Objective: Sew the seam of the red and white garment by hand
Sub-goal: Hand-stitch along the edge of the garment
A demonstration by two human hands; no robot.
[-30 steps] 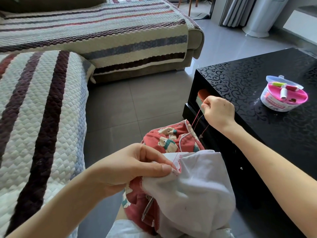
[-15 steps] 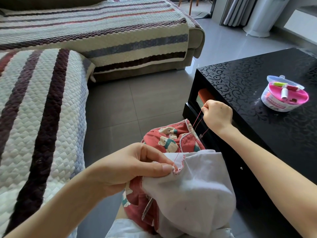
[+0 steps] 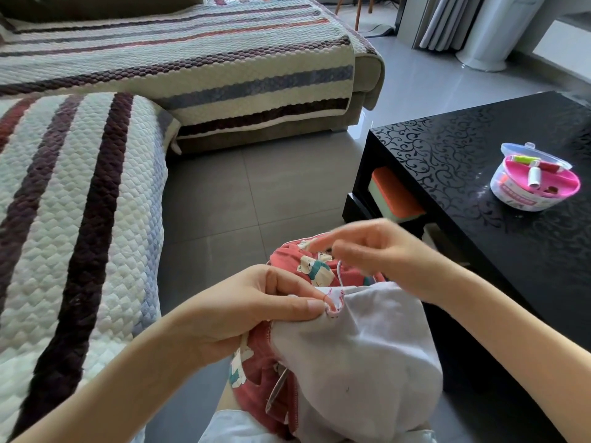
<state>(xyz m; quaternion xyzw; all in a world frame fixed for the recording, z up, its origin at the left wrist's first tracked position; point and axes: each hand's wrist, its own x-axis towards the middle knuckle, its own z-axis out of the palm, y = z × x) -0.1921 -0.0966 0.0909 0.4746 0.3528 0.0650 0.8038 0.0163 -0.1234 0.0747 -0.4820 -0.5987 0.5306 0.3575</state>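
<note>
The red and white garment lies bunched in the person's lap, low in the middle of the view. Its white side is turned outward on the near right. Its red side, printed with small bears, shows at the far edge and under the left wrist.

The left hand pinches the garment at its upper left edge. Thumb and fingers press together on a raised fold where the seam runs, edged in pink. A short loop of red thread sits at that fold, right by the thumb tip.

The right hand hovers just above the far edge of the garment, over the bear print and apart from the cloth. It is blurred. Its fingers look loosely bent with one finger stretched out to the left, but I cannot tell whether it pinches a needle or thread.

Right of the garment stands a black patterned tabletop. On it, well apart from the garment, sits a round clear sewing kit with a pink tray of thread spools. An orange and green box lies on the shelf under the tabletop, beyond the garment. Left of the garment is a striped quilted sofa cover, and grey floor tiles lie between.
</note>
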